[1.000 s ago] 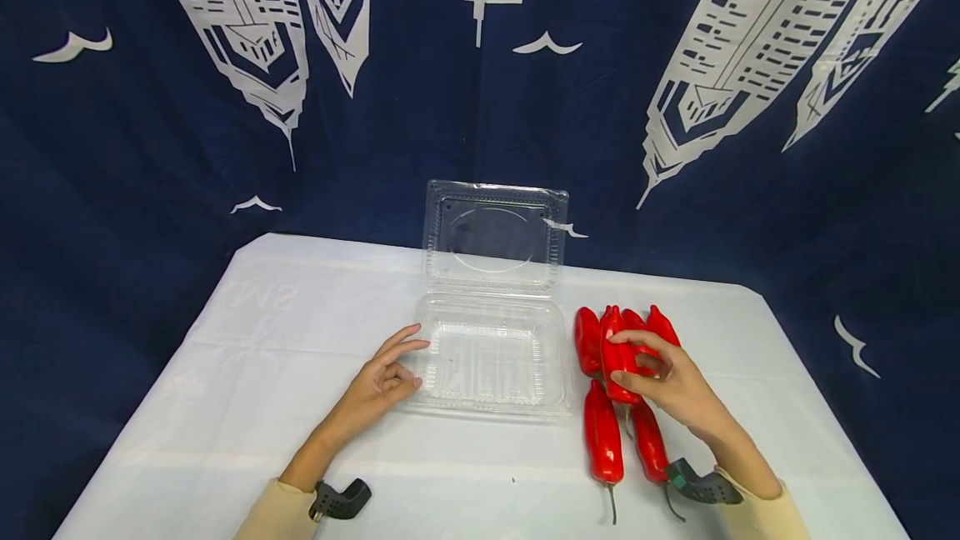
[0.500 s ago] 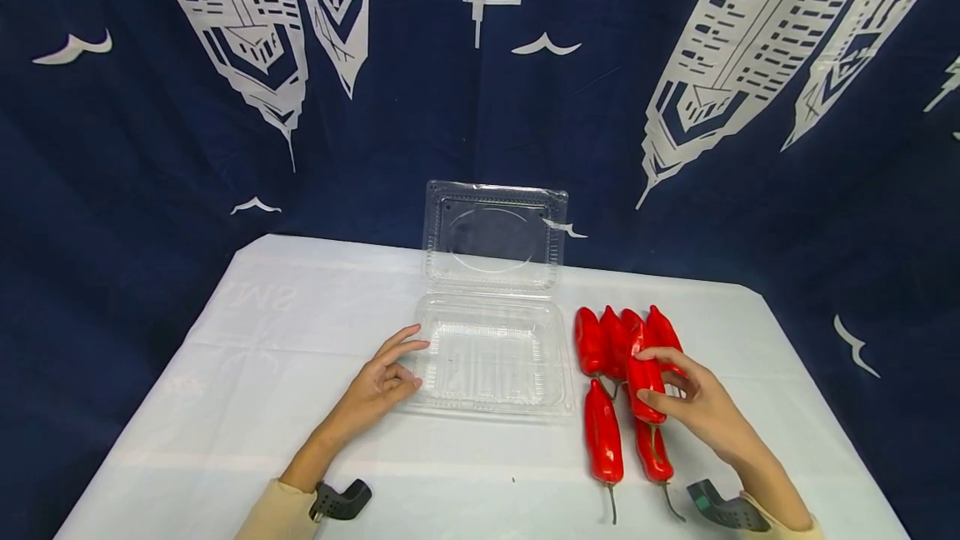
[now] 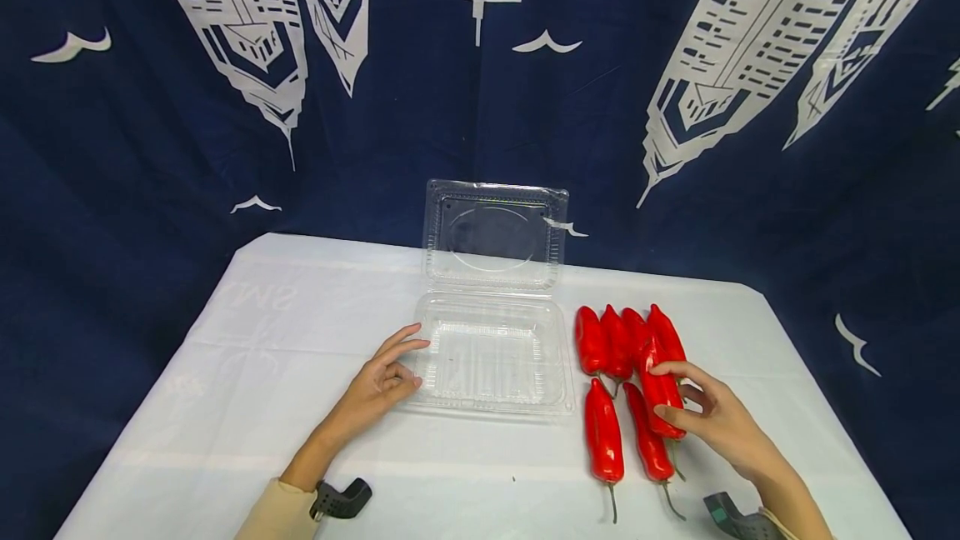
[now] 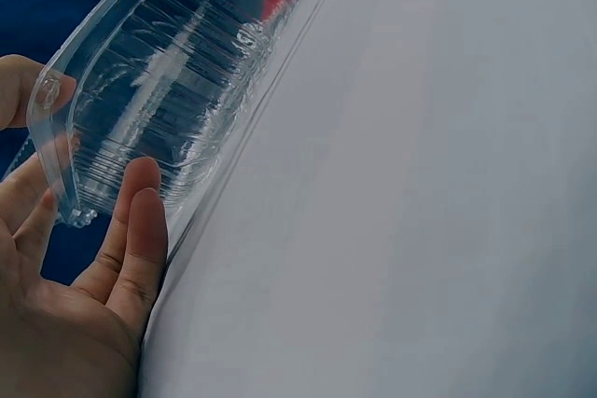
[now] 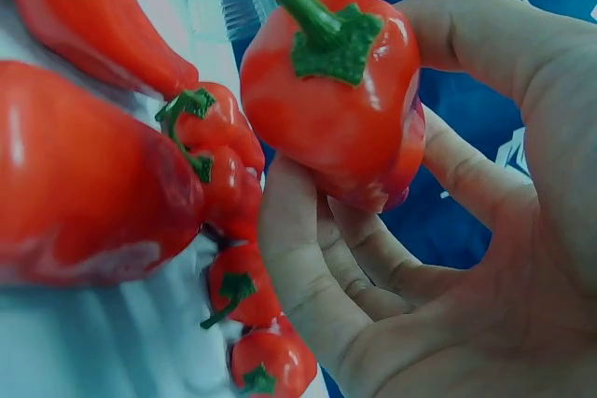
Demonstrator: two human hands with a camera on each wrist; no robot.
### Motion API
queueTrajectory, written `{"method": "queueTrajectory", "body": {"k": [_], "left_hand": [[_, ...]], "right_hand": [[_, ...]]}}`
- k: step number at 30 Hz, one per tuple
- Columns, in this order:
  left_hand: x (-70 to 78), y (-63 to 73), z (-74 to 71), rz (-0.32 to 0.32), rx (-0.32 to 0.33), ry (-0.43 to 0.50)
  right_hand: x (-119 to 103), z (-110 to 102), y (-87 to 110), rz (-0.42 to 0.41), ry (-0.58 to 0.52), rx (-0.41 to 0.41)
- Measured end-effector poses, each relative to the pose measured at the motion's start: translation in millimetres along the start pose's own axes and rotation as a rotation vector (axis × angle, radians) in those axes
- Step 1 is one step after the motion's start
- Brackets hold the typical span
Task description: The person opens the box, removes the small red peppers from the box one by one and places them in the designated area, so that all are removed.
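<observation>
My right hand [image 3: 716,411] pinches a red pepper [image 3: 660,394] between thumb and fingers, above the right part of a group of red peppers. In the right wrist view this pepper [image 5: 322,128] points its green stem toward the camera. My left hand [image 3: 375,386] is at the left rim of a hinged clear plastic container [image 3: 558,357], whose lid [image 3: 495,240] stands raised at the back. In the left wrist view its fingers [image 4: 140,258] lie on both sides of the rim. No pepper lies in the container's base.
Several peppers lie right of the container: a back row with one pepper [image 3: 592,340] at its left end, and in front a left pepper [image 3: 604,432] and a right pepper [image 3: 649,440]. A white cloth [image 3: 300,307] covers the table; a dark blue curtain [image 3: 375,148] hangs behind.
My right hand has moved right and toward me with the pepper, uncovering back-row peppers and the front right one. My left hand and the container have stayed in place.
</observation>
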State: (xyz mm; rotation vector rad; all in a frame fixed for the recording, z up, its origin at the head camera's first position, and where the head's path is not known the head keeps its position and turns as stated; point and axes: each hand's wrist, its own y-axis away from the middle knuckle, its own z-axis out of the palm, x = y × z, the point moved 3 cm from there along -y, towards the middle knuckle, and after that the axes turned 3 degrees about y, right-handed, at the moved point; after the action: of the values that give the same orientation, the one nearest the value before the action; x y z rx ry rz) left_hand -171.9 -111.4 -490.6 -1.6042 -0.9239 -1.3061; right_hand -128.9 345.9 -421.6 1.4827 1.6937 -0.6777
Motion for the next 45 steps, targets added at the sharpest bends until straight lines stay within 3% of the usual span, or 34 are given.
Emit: {"method": "queueTrajectory", "body": {"k": [12, 24, 45], "left_hand": [[-0.8, -0.3, -0.6, 0.011, -0.009, 0.014], [1.2, -0.9, -0.2, 0.017, -0.007, 0.015], [-0.1, -0.6, -0.6, 0.004, -0.007, 0.022]], "right_hand": [[19.8, -1.2, 12.8, 0.133, 0.014, -0.002], [37.6, -1.5, 19.2, 0.195, 0.027, -0.012], [46.7, 0.9, 22.1, 0.279, 0.084, -0.05]]}}
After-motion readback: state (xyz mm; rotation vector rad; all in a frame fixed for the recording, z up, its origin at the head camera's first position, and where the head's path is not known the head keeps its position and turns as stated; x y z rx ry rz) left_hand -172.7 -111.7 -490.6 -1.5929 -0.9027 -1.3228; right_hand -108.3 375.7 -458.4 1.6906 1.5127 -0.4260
